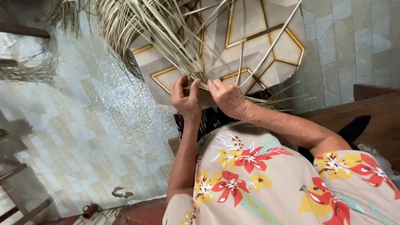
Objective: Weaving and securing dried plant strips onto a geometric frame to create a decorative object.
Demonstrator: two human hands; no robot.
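Observation:
Long dry pale straw strips (166, 29) fan out from a woven band that lies on a cushioned stool (250, 46) with a beige and gold geometric pattern. My left hand (185, 98) pinches the strips at the stool's near edge, fingers curled around them. My right hand (227, 98) grips the strips just beside it, thumb towards the left hand. Both forearms reach forward from a floral dress (266, 179). The woven part under my fingers is mostly hidden.
A pale tiled floor (83, 133) spreads to the left and right. More loose straw (25, 71) lies at the far left. A dark wooden bench (375, 112) is on the right. Wooden furniture legs (21, 196) and a small brown cylinder (89, 210) sit at the lower left.

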